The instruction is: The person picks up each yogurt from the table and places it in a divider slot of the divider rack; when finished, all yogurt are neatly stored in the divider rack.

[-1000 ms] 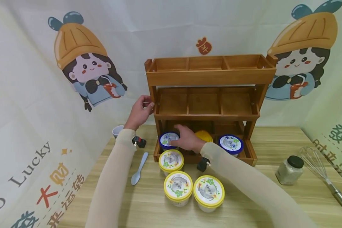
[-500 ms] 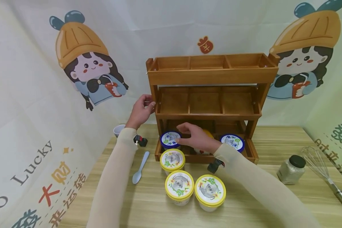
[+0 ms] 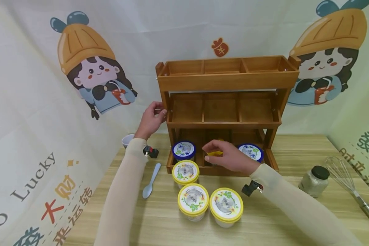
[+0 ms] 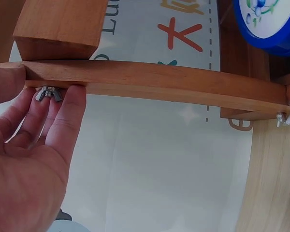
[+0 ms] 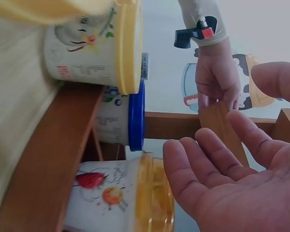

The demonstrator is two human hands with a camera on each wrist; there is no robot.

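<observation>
The left hand (image 3: 150,119) rests on the left post of the wooden rack (image 3: 227,82), at the level of the middle shelf. In the left wrist view its fingers (image 4: 63,125) lie straight against the underside of a rail, touching a wing nut (image 4: 47,93); nothing is gripped.

The right hand (image 3: 230,158) is at the middle compartment of the bottom shelf, over a cup with a clear yellow lid (image 3: 216,153). In the right wrist view the fingers (image 5: 208,164) are loosely spread and apart, just beside the lid's rim (image 5: 152,198), with no visible clamp on the cup. That cup stands in the middle compartment, between two blue-lidded cups: one in the left compartment (image 3: 183,149), one in the right (image 3: 250,152).

On the counter (image 3: 279,218) in front of the rack stand three yellow-lidded cups: one just at the rack's left front (image 3: 185,172), two side by side nearer (image 3: 193,199) (image 3: 226,205). A pale spoon (image 3: 150,181) lies left of them, and a small white cup (image 3: 127,140) sits behind the left wrist. At the far right are a black-capped jar (image 3: 313,181) and a whisk (image 3: 347,184).
</observation>
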